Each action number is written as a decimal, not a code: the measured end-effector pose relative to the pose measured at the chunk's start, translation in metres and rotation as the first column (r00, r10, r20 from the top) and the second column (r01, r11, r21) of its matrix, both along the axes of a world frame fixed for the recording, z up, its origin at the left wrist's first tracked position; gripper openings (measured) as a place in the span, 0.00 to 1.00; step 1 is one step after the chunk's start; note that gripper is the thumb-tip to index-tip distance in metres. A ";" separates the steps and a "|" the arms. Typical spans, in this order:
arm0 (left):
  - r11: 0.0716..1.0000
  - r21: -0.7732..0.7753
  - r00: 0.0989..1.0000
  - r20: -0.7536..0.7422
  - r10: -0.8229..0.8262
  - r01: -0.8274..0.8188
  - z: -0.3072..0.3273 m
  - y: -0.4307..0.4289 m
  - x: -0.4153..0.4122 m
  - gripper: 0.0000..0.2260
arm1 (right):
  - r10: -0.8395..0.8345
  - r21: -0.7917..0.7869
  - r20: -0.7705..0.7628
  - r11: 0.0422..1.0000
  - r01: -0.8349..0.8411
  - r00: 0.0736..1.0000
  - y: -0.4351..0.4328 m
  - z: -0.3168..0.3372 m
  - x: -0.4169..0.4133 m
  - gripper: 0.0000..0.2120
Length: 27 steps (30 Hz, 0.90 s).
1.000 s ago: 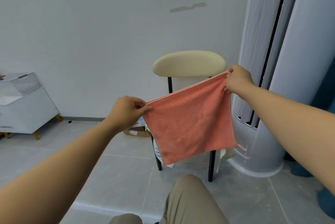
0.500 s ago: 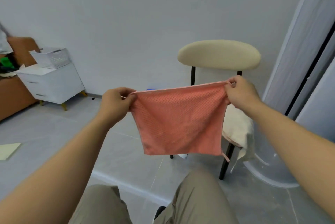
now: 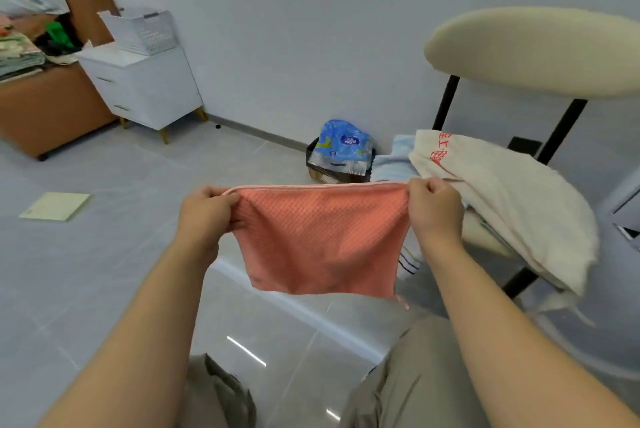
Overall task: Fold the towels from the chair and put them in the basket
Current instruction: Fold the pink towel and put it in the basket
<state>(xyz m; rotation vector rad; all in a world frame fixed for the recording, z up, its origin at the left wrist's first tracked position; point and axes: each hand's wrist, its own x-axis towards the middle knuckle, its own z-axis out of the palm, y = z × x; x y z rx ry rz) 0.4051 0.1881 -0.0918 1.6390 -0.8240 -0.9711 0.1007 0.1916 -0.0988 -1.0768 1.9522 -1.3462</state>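
**A:** Where is the coral towel (image 3: 322,240) now?

**B:** Up in the air just left of the chair (image 3: 533,50), its top hem stretched level between the two hands. Half a second ago it hung straight across the front of the chair's seat. Now the chair sits off to the right and looms larger, its backrest cut by the frame edge.

**A:** And the grip?

**B:** Unchanged. The left hand (image 3: 204,213) has its fingers (image 3: 225,197) curled and clamped on the top left corner. The right hand (image 3: 434,211) has its fingers (image 3: 424,185) pinched on the top right corner. The cloth hangs slack below, with a small tag dangling at its lower right corner.

**A:** What's on the chair?

**B:** A white towel (image 3: 502,192) with red lettering is draped over the seat, and far more of it shows than before. A light blue towel (image 3: 391,164) lies against it on the chair's left side, partly behind the coral towel.

**A:** Anything new left of the chair?

**B:** A blue printed bag (image 3: 341,143) by the wall, of which only a sliver showed half a second ago. Well left of the chair, the white basket (image 3: 143,31) still stands on the drawer unit (image 3: 145,85), beside a brown sofa (image 3: 45,109). A pale green sheet (image 3: 55,206) lies on the floor.
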 end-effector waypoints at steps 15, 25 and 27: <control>0.976 0.209 0.982 -0.163 0.100 -0.065 -0.055 -0.072 -0.007 0.10 | 0.073 0.076 -0.191 0.995 -0.059 0.979 -0.064 -0.062 0.055 0.07; 0.992 0.041 0.992 0.031 -0.120 0.119 -0.042 -0.057 -0.089 0.10 | 0.201 -0.289 0.021 0.939 -0.186 0.979 -0.035 -0.083 0.112 0.06; 0.988 0.052 0.989 -0.004 -0.148 0.148 -0.043 -0.057 -0.097 0.11 | 0.229 -0.293 -0.020 0.929 -0.225 0.973 -0.035 -0.084 0.111 0.05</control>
